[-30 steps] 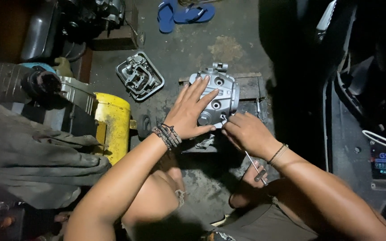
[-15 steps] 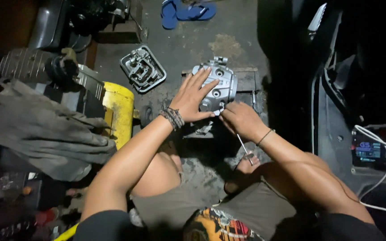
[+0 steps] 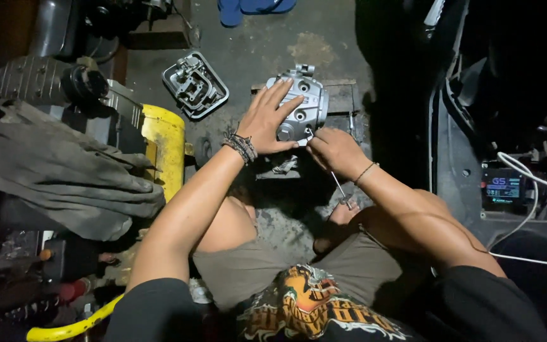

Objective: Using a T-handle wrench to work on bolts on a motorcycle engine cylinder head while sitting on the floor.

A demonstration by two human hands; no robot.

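A grey metal engine cylinder head point(image 3: 308, 101) rests on a wooden block point(image 3: 343, 95) on the concrete floor. My left hand point(image 3: 267, 120) lies spread flat over its left side, holding it steady; braided bands circle that wrist. My right hand point(image 3: 333, 152) grips a thin metal tool point(image 3: 339, 188) whose tip meets the lower edge of the cylinder head, while the shaft runs down past my wrist. A second grey engine cover point(image 3: 194, 85) lies on the floor to the left, apart from both hands.
A yellow tank point(image 3: 163, 149) and grey rags point(image 3: 64, 177) sit at the left with dark engine parts point(image 3: 45, 79) behind. Blue sandals point(image 3: 254, 9) lie at the top. At right stands a dark vehicle body point(image 3: 463, 126) holding a small lit screen point(image 3: 504, 187) and a white cable point(image 3: 539, 183).
The view has tilted down and shifted, showing more of my lap and shirt. Both hands stay on the cylinder head, and the right hand keeps the tool at its lower edge.
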